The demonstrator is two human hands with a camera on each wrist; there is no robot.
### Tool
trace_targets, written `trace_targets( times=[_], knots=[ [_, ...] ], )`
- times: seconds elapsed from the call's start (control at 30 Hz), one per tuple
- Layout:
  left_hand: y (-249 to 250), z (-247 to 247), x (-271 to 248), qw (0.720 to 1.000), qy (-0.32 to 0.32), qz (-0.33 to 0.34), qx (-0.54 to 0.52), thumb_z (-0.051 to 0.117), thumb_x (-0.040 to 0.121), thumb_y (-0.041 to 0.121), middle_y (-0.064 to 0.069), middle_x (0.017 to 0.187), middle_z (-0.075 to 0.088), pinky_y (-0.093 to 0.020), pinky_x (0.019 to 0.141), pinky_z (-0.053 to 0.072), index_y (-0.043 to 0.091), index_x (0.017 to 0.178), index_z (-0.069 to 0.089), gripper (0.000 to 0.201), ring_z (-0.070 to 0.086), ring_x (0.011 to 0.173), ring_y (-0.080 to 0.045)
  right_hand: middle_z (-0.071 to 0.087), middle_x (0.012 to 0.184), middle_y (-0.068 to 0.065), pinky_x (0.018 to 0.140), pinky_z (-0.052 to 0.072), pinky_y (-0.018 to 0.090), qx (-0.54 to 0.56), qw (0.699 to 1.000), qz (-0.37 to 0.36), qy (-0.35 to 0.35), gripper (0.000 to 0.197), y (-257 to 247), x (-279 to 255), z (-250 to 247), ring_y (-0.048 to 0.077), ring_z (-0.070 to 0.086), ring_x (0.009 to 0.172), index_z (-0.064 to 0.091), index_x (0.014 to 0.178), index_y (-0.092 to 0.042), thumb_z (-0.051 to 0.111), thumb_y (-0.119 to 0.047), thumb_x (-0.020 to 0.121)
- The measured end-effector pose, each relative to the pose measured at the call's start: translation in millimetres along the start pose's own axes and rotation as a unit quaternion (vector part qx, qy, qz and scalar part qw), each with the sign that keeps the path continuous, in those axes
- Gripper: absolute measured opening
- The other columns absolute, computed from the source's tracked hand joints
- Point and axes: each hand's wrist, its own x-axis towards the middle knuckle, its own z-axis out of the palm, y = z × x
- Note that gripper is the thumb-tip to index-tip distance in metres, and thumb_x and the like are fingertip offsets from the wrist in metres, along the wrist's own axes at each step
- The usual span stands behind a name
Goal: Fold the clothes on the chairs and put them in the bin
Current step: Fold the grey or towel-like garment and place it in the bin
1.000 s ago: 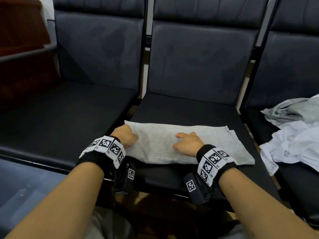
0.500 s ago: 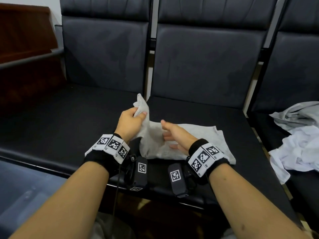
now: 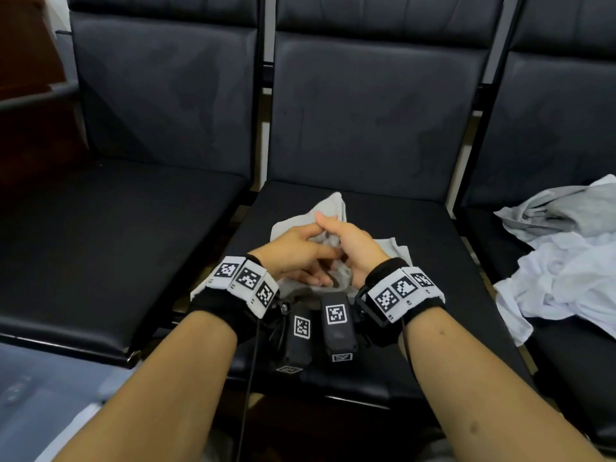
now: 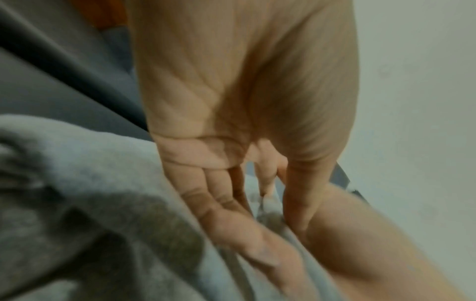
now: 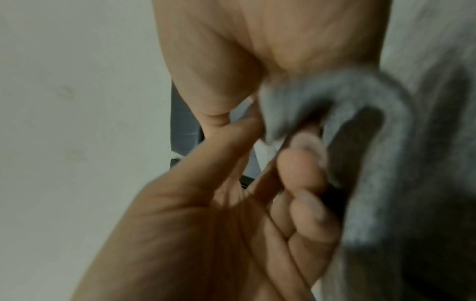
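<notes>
A light grey cloth lies bunched on the seat of the middle black chair. Both hands meet over it. My left hand reaches in from the left and pinches a fold of the cloth between thumb and fingers, as the right wrist view shows: left hand, grey cloth. My right hand stands on edge against the left, thumb up. Its fingers are hidden behind the left hand and under the cloth. One corner of the cloth stands up behind the thumb.
A loose pile of white and grey clothes lies on the right chair. The left chair has a bare seat. A pale translucent container shows at the lower left. Dark wooden furniture stands at the far left.
A second ago the cloth lay flat as a long strip under both hands. My left hand lifted its left end and carried it rightwards to the right hand, so the cloth is now bunched.
</notes>
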Motion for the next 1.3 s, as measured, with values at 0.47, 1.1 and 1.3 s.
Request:
trace_targets(
  times=[0.47, 1.1, 1.3],
  knots=[
    [2, -25, 20, 0.978, 0.183, 0.050, -0.093, 0.051, 0.098, 0.015, -0.002, 0.056, 0.052, -0.017, 0.039, 0.035, 0.015, 0.106, 0.070, 0.020, 0.042, 0.038, -0.009, 0.068, 0.112, 0.012, 0.096, 0.052, 0.046, -0.030, 0.986, -0.040, 0.157, 0.023, -17, 2, -70, 0.028, 0.066, 0.102, 0.062, 0.109, -0.012, 0.046, -0.026, 0.102],
    [-39, -11, 39, 0.919, 0.171, -0.161, 0.318, 0.071, 0.081, 0.049, -0.007, 0.122, 0.054, -0.040, 0.083, 0.057, 0.011, 0.130, 0.038, 0.071, 0.060, 0.102, -0.024, 0.055, 0.131, 0.010, 0.099, 0.043, 0.031, -0.353, 0.888, -0.059, 0.289, 0.064, 7, 9, -111, 0.026, 0.054, 0.120, 0.046, 0.137, -0.012, 0.076, -0.019, 0.081],
    [-33, -6, 34, 0.914, 0.152, -0.137, 0.350, 0.064, 0.086, 0.052, -0.007, 0.110, 0.060, -0.030, 0.062, 0.058, 0.010, 0.123, 0.040, 0.061, 0.068, 0.074, -0.022, 0.065, 0.118, 0.005, 0.097, 0.046, 0.030, -0.325, 0.892, -0.087, 0.302, 0.047, 6, 8, -114, 0.022, 0.060, 0.112, 0.056, 0.128, -0.015, 0.072, -0.013, 0.084]
  ],
)
